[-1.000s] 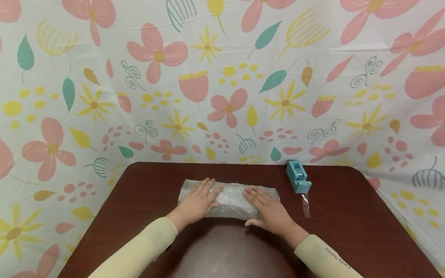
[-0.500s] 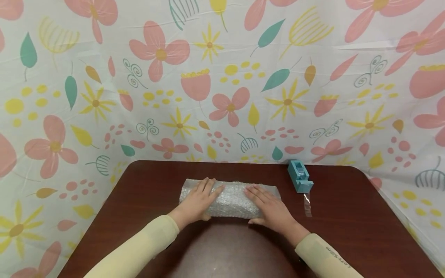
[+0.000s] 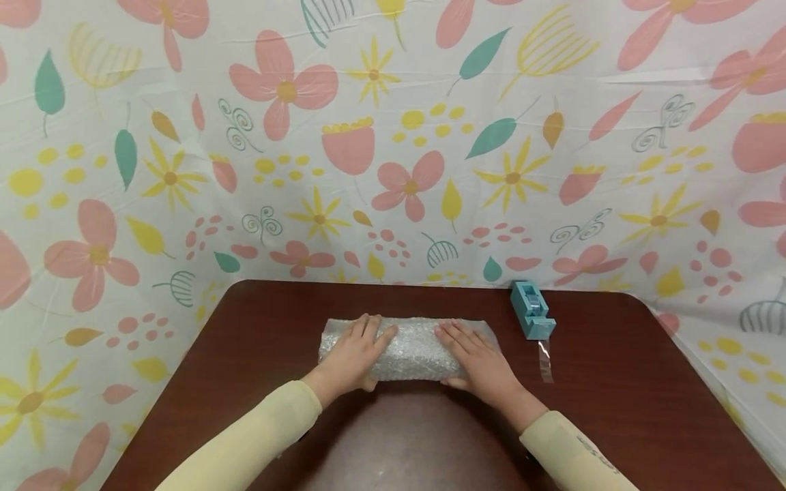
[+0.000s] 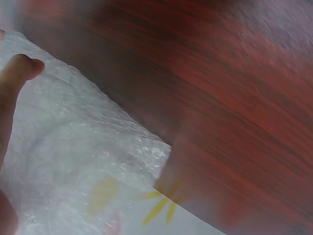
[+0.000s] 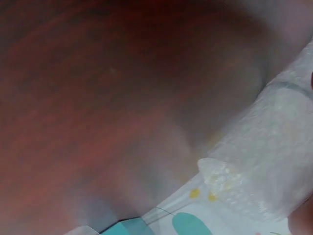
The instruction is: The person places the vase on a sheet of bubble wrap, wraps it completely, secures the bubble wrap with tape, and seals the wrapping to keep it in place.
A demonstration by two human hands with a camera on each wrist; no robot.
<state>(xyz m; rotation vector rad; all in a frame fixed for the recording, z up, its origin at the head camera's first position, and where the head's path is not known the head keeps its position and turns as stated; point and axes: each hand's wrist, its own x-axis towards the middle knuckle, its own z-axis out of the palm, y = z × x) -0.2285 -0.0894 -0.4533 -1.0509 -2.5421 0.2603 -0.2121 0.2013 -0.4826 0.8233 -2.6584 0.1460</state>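
Note:
A roll of bubble wrap (image 3: 410, 348) lies crosswise on the dark wooden table (image 3: 614, 409). My left hand (image 3: 353, 351) rests flat on its left part, fingers straight. On its right part my right hand (image 3: 475, 358) presses flat in the same way. In the left wrist view the bubble wrap (image 4: 83, 156) fills the lower left, with a fingertip (image 4: 22, 68) on it. The right wrist view shows the bubble wrap (image 5: 274, 147) end at the right.
A teal tape dispenser (image 3: 531, 310) stands at the table's back right, with a strip of clear tape (image 3: 543, 360) lying in front of it. A flowered cloth (image 3: 393, 136) hangs behind and beside the table.
Both hands have rolled the bubble wrap a little away from me, and the roll looks tighter and narrower than before.

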